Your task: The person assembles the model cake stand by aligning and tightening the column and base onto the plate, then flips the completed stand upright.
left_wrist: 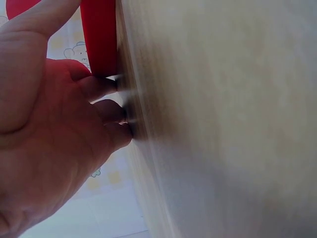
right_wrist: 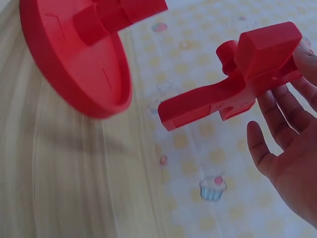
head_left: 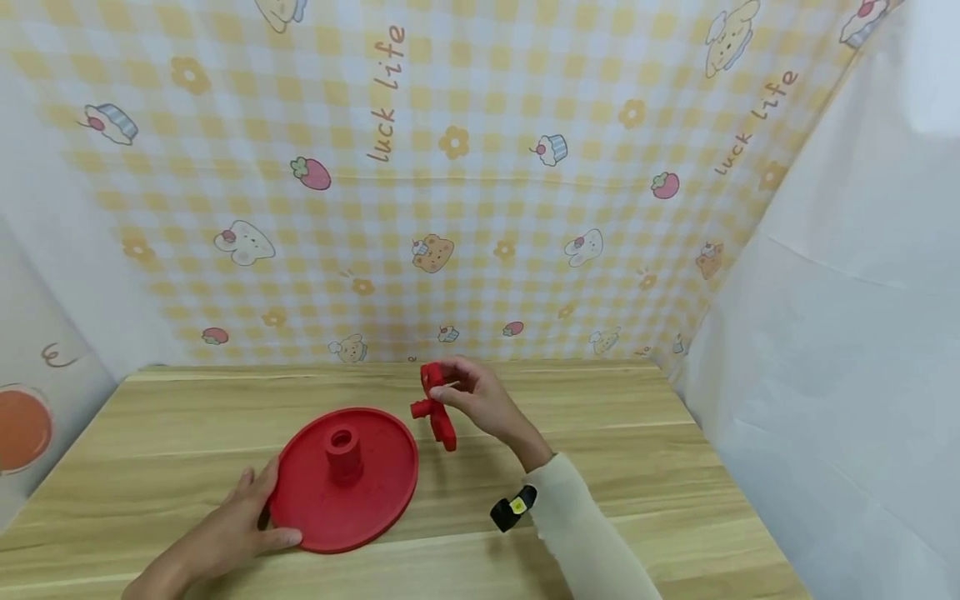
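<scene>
A round red plate (head_left: 382, 517) with a raised rim lies on the table, and a hollow post (head_left: 344, 454) stands at its middle. My left hand (head_left: 238, 521) holds the plate's left edge, thumb and fingers spread along the rim. In the left wrist view, the lower fingers of the left hand (left_wrist: 64, 119) bend down to the tabletop. To the right of the plate, my right hand (head_left: 480, 400) grips a red piece with several arms (head_left: 441, 421) above the table. A short round peg (right_wrist: 227, 55) sticks out from its centre toward the plate side.
The light wood table (head_left: 637, 500) reaches back to a yellow checked cloth (head_left: 480, 208) with printed figures. White sheeting (head_left: 832, 333) hangs at the right side. A black strap device with a yellow mark (head_left: 514, 508) sits at the right sleeve.
</scene>
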The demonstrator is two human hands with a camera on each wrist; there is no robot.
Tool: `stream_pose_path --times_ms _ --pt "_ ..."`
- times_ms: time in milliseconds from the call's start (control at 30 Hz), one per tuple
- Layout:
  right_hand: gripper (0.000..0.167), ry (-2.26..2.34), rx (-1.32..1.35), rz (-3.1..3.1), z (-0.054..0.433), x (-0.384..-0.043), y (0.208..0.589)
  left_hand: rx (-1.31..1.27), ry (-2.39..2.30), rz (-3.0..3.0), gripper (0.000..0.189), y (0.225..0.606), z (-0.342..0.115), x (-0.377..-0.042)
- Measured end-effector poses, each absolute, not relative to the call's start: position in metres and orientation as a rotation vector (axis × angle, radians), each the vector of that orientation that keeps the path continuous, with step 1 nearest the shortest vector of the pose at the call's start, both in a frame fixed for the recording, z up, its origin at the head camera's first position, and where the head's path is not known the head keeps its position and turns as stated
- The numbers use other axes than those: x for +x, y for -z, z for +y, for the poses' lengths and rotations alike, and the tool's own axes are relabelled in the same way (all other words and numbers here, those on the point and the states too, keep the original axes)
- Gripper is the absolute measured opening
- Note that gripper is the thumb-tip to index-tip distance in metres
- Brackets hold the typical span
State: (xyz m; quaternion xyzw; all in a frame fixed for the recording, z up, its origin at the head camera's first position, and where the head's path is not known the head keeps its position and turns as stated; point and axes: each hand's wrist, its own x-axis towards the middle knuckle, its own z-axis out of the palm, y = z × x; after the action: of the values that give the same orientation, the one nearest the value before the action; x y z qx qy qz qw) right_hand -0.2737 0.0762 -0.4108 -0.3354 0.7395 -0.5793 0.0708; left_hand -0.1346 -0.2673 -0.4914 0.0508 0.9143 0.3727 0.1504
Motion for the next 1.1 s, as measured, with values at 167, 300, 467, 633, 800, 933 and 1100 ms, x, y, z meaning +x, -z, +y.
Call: stream_pose_path --times_ms 167,300,467,633,800,933,1100 --pt "0.035 1.656 -1.026 2.264 0.055 -0.270 0.406 0.167 -1.084 2.628 0.116 0.494 -0.267 -0.134" --pt "0.036 1.611 -1.039 2.276 0.040 -0.268 0.403 0.156 -1.091 2.614 0.116 0.496 -0.268 -0.134" --pt "0.038 1.539 -1.081 2.324 0.024 -0.265 0.399 0.151 -1.086 2.606 0.116 0.496 -0.268 -0.134" --pt "0.039 1.435 -1.174 2.381 0.008 -0.263 0.397 0.129 -1.070 2.597 0.117 0.493 -0.267 -0.135" --pt "0.040 1.321 -1.343 2.431 -0.008 -0.260 0.392 0.138 -1.071 2.595 0.116 0.492 -0.268 -0.135" --pt "0.043 1.104 -1.466 2.504 -0.019 -0.255 0.387 0.144 -1.070 2.595 0.115 0.490 -0.268 -0.134" --pt "0.048 0.847 -1.513 2.533 -0.030 -0.248 0.386 0.160 -1.074 2.601 0.114 0.490 -0.268 -0.134"
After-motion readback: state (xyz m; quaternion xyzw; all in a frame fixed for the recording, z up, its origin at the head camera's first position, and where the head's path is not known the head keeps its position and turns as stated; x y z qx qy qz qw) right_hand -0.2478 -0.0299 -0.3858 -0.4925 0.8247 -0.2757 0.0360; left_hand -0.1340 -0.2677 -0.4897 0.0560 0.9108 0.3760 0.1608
